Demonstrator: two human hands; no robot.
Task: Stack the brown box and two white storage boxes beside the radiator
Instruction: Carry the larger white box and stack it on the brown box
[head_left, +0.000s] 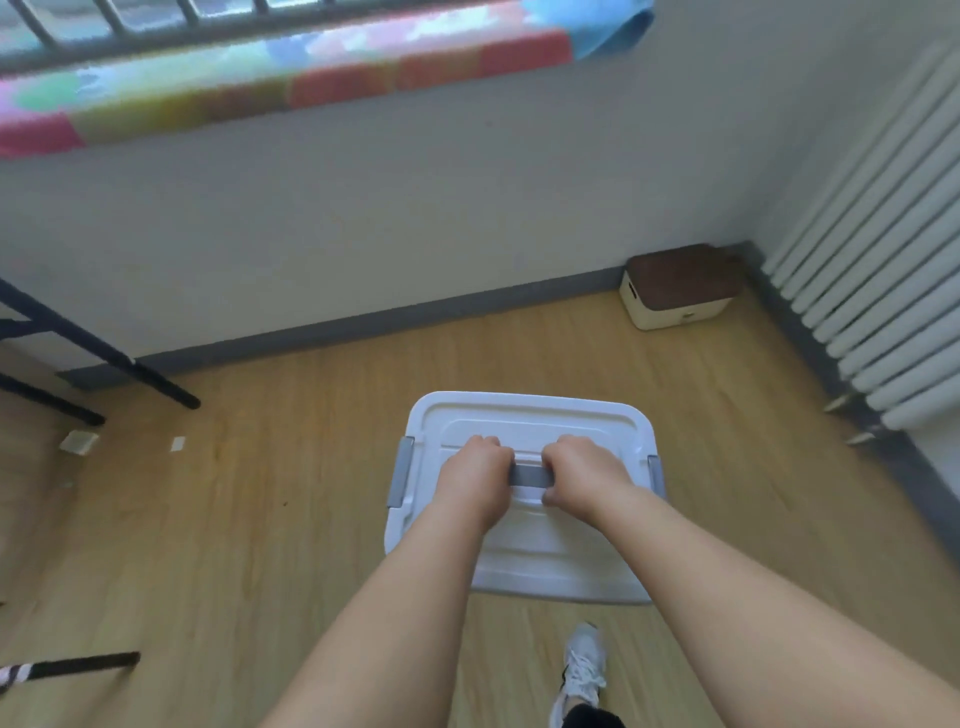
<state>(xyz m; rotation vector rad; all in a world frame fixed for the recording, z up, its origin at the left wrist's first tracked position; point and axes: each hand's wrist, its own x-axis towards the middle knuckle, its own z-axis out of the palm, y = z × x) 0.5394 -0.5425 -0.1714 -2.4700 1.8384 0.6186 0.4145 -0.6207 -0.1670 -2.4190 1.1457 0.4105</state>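
Observation:
A white storage box (524, 551) with grey side clips hangs above the wooden floor in front of me. My left hand (475, 480) and my right hand (584, 475) both grip the grey handle (527, 475) on its lid, side by side. The brown box (680, 286), cream with a dark brown top, sits on the floor in the far corner, close to the white radiator (878, 291) on the right wall. Only one white storage box is in view.
A bunk bed with a colourful mattress (291, 78) runs along the top left; its black metal legs (104, 358) stand on the floor at left. My white shoe (584, 670) is below the box. Small scraps (78, 441) lie on the floor at left.

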